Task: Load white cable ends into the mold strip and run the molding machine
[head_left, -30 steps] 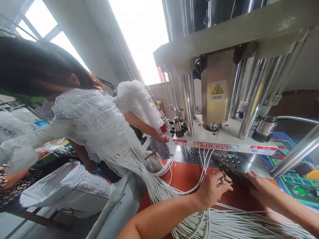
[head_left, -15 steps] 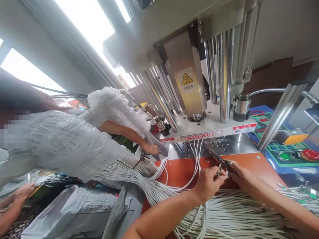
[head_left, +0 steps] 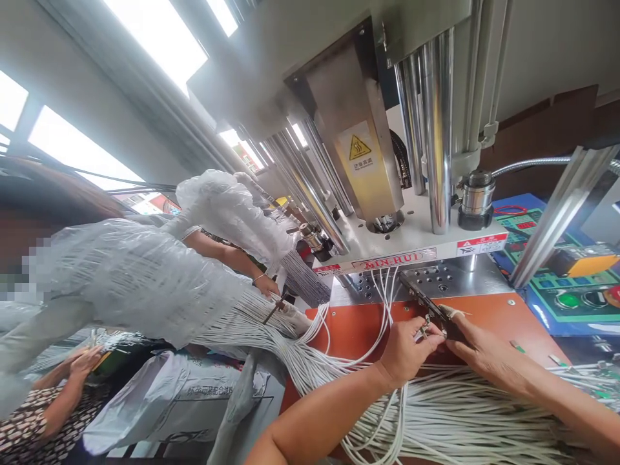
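Observation:
My left hand (head_left: 407, 353) pinches a small metal fitting (head_left: 425, 330) at the edge of a long dark metal strip (head_left: 431, 309). My right hand (head_left: 487, 354) grips the strip's lower end, its fingers lying over the dark metal. Both hands sit above an orange work board (head_left: 489, 323). A thick bundle of white cables (head_left: 445, 413) runs beneath my forearms, and several strands rise to a perforated steel plate (head_left: 426, 281). My hands partly hide the strip's lower end.
A heat press head (head_left: 353, 148) with a yellow warning label and steel columns stands above the plate. A green control panel (head_left: 566, 290) lies to the right. A co-worker's hand (head_left: 266, 285) holds a plastic-wrapped cable bundle (head_left: 130, 278) at the left, near a white sack (head_left: 169, 400).
The view has swung, tilting the machine. My hands have closed in around the dark strip, which now angles across the plate's lower edge. The green-tipped pieces in my left hand no longer show.

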Available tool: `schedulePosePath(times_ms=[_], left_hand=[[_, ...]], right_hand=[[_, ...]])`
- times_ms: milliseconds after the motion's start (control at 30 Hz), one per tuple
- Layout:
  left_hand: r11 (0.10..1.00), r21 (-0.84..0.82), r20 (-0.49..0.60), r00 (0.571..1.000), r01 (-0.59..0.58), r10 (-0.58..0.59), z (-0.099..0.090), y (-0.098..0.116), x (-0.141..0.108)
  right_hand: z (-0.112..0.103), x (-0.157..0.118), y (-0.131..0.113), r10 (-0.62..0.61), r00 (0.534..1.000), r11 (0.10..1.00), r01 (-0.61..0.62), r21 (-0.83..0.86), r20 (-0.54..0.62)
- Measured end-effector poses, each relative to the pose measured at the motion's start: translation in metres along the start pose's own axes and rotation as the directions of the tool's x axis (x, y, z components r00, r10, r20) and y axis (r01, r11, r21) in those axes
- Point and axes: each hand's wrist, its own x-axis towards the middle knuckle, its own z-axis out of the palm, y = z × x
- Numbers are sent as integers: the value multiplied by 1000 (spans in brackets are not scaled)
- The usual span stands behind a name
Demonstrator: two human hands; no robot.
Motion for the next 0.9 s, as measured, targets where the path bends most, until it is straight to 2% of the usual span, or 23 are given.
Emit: schedulePosePath(times_ms=[100, 200, 300, 400, 500, 600, 700, 767, 900], left_hand=[[971, -209, 86, 991, 115, -99, -3, -4, 4], [929, -335, 162, 981, 157, -107, -7, -7, 6], [906, -391, 119, 985, 164, -128, -11, -11, 6], [923, -341, 15, 982, 180, -187, -15, -13, 7], [954, -224, -19, 978, 197, -206, -21, -12, 9], [976, -167, -46, 987, 143, -153, -28, -8, 10], [982, -172, -159, 981, 83, -111, -35, -2, 12], [967, -221, -188, 967, 129, -172, -37, 1, 13], [916, -277, -131, 933, 290, -335, -38, 1, 16]], right_hand=[[2, 2, 4, 34, 999, 999, -35, -17, -10], [8, 5, 6, 108, 994, 992, -110, -59, -31], [11, 6, 7, 105, 993, 991, -108, -75, -44], [10, 5, 11, 94, 995, 990, -97, -106, -34], [11, 5, 17, 37, 999, 993, -41, -109, -40], [12, 5, 19, -16, 996, 996, 9, -85, -90], [13, 4, 13, 36, 997, 994, -43, -100, -73], [12, 3, 8, 85, 995, 988, -90, -125, -45], [10, 3, 5, 103, 994, 985, -99, -142, 21]])
